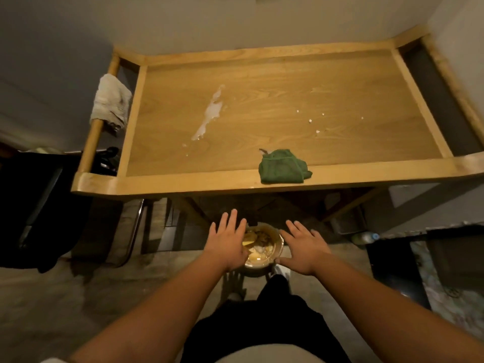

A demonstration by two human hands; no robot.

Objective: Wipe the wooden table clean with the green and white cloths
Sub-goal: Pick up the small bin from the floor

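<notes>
Both arms extended low, near worktop edge: left hand [227,242] and right hand [303,249] palms down, fingers spread, released, flanking round bowl of scraps [262,247]. Crumpled green cloth [282,167] on near rim of wooden worktop [288,100]; white cloth [112,103] draped over left rail.

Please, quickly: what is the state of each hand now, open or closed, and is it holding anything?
Left hand: open, fingers spread, holding nothing, above the bowl.
Right hand: open, fingers spread, holding nothing, beside the bowl.
</notes>
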